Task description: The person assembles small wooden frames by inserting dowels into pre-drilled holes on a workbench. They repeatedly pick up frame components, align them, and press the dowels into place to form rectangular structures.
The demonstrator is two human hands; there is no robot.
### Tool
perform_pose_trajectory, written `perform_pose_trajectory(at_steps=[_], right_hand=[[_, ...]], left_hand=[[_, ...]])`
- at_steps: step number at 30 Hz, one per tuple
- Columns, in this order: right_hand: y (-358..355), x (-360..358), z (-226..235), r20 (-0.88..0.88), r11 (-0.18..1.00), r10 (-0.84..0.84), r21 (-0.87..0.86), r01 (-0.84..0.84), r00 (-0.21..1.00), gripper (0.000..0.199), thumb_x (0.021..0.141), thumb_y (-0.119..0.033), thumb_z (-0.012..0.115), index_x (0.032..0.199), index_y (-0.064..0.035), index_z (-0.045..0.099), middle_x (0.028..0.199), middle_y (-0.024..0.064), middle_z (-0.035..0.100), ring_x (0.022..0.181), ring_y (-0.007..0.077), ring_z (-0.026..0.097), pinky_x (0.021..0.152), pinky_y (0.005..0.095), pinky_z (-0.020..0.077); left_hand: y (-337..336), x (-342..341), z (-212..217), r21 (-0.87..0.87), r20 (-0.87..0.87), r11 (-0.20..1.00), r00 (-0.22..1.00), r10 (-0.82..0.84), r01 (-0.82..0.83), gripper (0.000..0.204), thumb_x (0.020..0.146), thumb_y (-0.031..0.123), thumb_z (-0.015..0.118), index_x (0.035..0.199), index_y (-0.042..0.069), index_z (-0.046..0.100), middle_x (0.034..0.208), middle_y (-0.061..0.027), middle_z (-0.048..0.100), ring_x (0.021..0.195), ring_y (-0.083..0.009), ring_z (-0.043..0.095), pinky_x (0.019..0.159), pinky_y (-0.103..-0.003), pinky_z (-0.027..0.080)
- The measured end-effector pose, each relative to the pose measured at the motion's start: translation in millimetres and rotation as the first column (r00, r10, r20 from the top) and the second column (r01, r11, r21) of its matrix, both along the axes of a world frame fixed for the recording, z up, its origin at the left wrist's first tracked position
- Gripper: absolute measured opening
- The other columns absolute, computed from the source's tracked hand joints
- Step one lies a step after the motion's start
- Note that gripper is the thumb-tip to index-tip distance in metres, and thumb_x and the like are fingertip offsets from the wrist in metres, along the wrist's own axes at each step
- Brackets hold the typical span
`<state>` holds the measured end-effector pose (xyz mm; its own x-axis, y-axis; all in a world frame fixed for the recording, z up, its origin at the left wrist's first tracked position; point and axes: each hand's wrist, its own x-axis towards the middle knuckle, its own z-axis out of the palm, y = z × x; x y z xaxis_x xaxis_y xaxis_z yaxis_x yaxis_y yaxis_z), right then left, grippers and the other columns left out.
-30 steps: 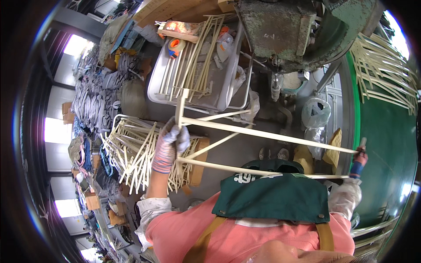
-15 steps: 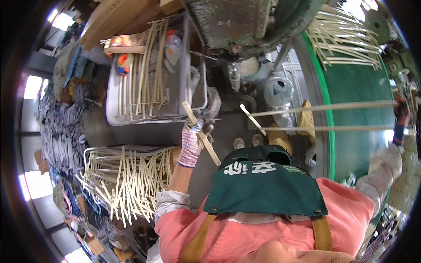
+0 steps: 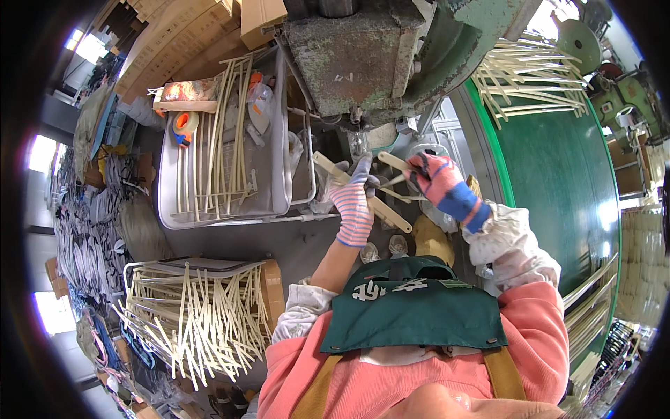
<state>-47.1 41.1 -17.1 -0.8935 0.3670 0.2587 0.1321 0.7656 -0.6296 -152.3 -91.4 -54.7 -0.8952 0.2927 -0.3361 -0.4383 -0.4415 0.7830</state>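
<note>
Cream-coloured in the head view, a flat bar [image 3: 392,214] slanted from far left to near right across the left hand [image 3: 352,198], whose fingers were curled around its middle. The right hand [image 3: 437,183], farther from that bar, was closed on a second cream piece [image 3: 390,160], its exposed end pointing left.

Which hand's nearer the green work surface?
Right. The right hand is just left of the green work surface, not over it; the left hand is farther left.
</note>
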Motion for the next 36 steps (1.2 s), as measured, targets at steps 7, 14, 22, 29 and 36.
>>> perform_pose_trajectory(at_steps=[7,14,22,29,36], right_hand=[[-11.8,-51.6,-17.4,0.053,0.998,-0.052,0.032,0.050,0.997,0.018,0.077,-0.014,0.063,0.093,-0.0055,0.061,0.080,0.0177,0.063,0.077,0.0377,0.061,0.064,0.0408,0.0489],[32.9,-76.1,-63.8,0.123,0.979,0.160,0.107,-0.174,0.979,0.015,0.079,-0.019,0.060,0.085,-0.0054,0.060,0.074,0.0160,0.063,0.070,0.0351,0.062,0.062,0.0421,0.0503],[96.8,-157.1,-225.4,0.063,0.992,-0.087,0.099,0.081,0.994,0.018,0.078,-0.020,0.060,0.088,-0.0054,0.062,0.079,0.0128,0.064,0.075,0.0300,0.062,0.066,0.0381,0.0503],[82.6,-194.1,-247.0,0.136,0.992,-0.121,0.063,0.113,0.983,0.014,0.077,-0.016,0.061,0.086,-0.0059,0.062,0.078,0.0115,0.064,0.073,0.0283,0.062,0.065,0.0372,0.0505],[84.8,-191.4,-252.1,0.092,0.998,-0.069,0.001,0.069,0.993,0.010,0.076,-0.013,0.061,0.085,-0.0065,0.062,0.078,0.0103,0.064,0.072,0.0265,0.061,0.064,0.0363,0.0507]], left_hand=[[14.4,-21.4,-2.7,0.064,-0.016,0.996,0.998,-0.060,0.061,0.035,0.072,-0.003,0.071,0.096,0.006,0.048,0.060,-0.0026,0.054,0.042,-0.0109,0.050,0.037,-0.024,0.037],[20.3,-37.5,-4.0,-0.099,-0.038,0.995,0.999,-0.029,0.025,0.030,0.071,-0.002,0.072,0.089,0.007,0.049,0.060,-0.0014,0.053,0.041,-0.0087,0.046,0.037,-0.024,0.037],[10.5,-40.6,-21.6,-0.070,-0.026,0.989,0.991,-0.134,0.132,0.040,0.074,-0.004,0.070,0.103,0.007,0.046,0.065,-0.0032,0.055,0.046,-0.0100,0.050,0.039,-0.021,0.036],[-51.4,-52.2,-23.2,0.417,0.119,0.778,0.821,-0.559,0.470,0.055,0.078,0.003,0.045,0.132,0.013,0.038,0.101,-0.0217,0.059,0.077,-0.0275,0.060,0.064,-0.035,0.051],[-75.9,-45.7,-4.7,0.055,0.035,0.792,0.792,-0.610,0.608,0.041,0.093,0.007,0.040,0.134,0.010,0.040,0.093,-0.0183,0.062,0.060,-0.0114,0.057,0.047,-0.021,0.044]])
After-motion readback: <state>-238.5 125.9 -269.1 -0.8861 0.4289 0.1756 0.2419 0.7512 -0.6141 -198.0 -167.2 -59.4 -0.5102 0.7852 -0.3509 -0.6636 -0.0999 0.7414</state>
